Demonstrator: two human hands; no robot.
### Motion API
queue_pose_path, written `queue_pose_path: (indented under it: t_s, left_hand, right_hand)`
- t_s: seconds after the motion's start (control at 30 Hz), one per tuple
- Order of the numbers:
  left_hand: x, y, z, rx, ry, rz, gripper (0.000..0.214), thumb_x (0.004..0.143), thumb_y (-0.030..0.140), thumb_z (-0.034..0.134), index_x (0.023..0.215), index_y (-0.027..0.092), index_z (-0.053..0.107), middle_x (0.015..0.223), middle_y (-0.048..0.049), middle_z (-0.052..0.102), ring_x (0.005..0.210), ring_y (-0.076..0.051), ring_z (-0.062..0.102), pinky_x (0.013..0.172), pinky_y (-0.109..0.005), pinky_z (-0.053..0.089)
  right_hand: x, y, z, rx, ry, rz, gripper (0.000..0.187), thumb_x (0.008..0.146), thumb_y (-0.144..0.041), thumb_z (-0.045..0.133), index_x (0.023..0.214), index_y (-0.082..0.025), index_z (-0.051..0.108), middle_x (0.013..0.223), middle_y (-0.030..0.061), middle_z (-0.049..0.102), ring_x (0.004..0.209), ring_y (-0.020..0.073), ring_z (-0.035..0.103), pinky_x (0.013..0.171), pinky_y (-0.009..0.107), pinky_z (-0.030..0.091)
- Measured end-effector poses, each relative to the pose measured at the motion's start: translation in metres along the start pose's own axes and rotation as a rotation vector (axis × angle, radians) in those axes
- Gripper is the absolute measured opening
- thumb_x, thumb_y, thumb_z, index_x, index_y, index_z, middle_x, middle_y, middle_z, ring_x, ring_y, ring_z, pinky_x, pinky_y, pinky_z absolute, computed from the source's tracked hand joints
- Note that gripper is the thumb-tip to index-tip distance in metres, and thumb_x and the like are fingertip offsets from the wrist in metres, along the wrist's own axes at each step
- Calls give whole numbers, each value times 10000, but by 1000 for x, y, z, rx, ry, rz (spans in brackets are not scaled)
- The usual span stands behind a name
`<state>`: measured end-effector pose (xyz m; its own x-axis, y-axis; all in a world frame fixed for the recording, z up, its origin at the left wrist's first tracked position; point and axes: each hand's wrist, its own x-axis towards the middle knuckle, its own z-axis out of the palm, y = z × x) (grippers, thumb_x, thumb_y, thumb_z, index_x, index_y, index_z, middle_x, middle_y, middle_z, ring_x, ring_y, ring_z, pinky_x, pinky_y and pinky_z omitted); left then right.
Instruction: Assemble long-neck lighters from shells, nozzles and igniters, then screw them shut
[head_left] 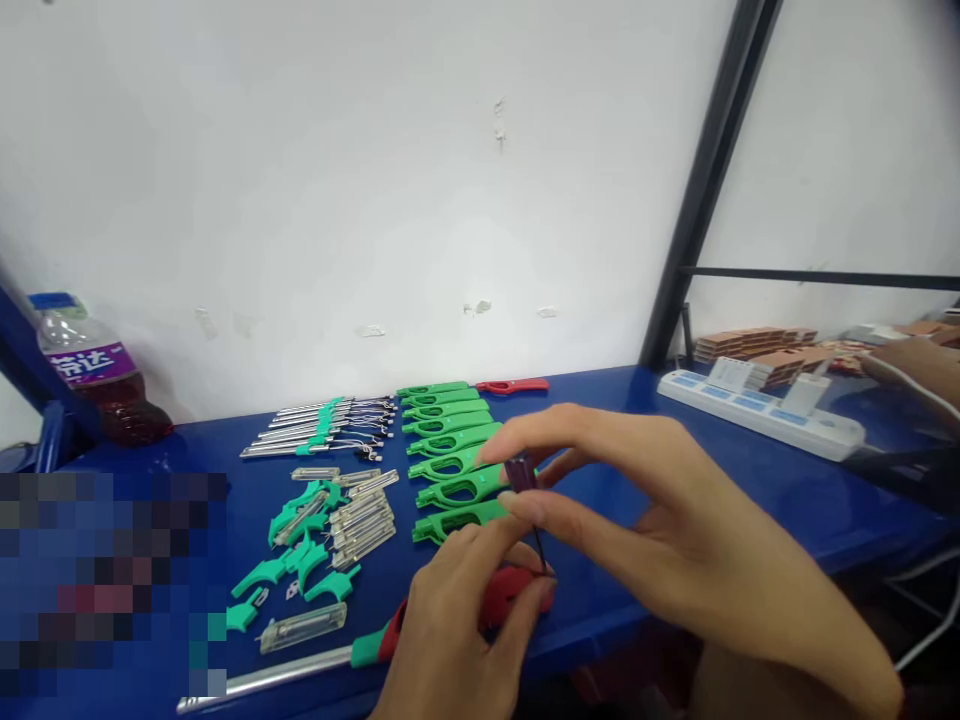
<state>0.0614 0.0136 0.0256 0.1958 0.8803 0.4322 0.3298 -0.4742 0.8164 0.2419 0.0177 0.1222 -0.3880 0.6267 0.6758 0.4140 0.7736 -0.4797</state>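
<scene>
our right hand pinches a screwdriver; our left hand grips a red long-necked lighter, metal tube already seated; green handle shells lie tubeless.

The right grip is pinching a screwdriver, its shaft pointing down at the red lighter that the left grip is holding. Beyond the left grip, green handles are lying in a row on the worktop; to its left, clear tanks and teal pieces are lying.
</scene>
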Motion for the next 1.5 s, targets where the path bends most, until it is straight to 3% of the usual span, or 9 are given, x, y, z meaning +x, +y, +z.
queue_pose_path:
  t_s: [0.2,0.33,0.63,0.87,1.2,1.5]
  left_hand:
    - [4,-21,12,167,-119,100,428,971,173,700,1353,365,713,968,22,828,906,-240,775,864,-338,563]
    - [1,-27,13,205,-124,121,390,1000,176,666,1341,362,702,1001,19,825,908,-232,777,852,-330,554]
    - [0,-32,14,208,-94,168,367,1031,153,607,1343,332,680,1046,0,811,974,-221,785,911,-314,577]
    - [-2,-42,16,271,-64,328,473,1029,96,564,1420,362,557,1062,32,770,940,-171,775,870,-274,605]
    - [-2,-38,13,306,-81,320,472,1033,107,552,1429,362,524,1048,39,741,923,-146,765,851,-244,613]
    - [-2,-34,13,233,-114,292,511,1012,82,588,1412,394,525,1002,81,738,892,-122,746,859,-219,576]
  right_hand:
    - [-11,16,-19,-122,-157,95,234,1062,-233,662,1244,-374,707,1072,-67,829,841,175,801,718,295,643]
    - [-14,22,-21,-114,-194,115,191,1061,-244,664,1215,-354,693,1024,-61,826,789,173,796,718,302,634]
    - [-14,23,-21,-67,-159,156,211,1034,-206,690,1183,-355,695,990,-88,829,792,152,795,736,274,624]
    - [-13,17,-25,-76,-187,230,224,1033,-181,674,1182,-346,699,1023,-104,832,836,118,797,768,222,580]
    - [-14,17,-25,-99,-151,237,218,1030,-197,683,1191,-342,707,1047,-97,839,807,114,794,730,217,560]
    - [-14,19,-26,-137,-146,254,229,1023,-180,697,1177,-349,697,920,-126,821,793,99,788,696,198,539]
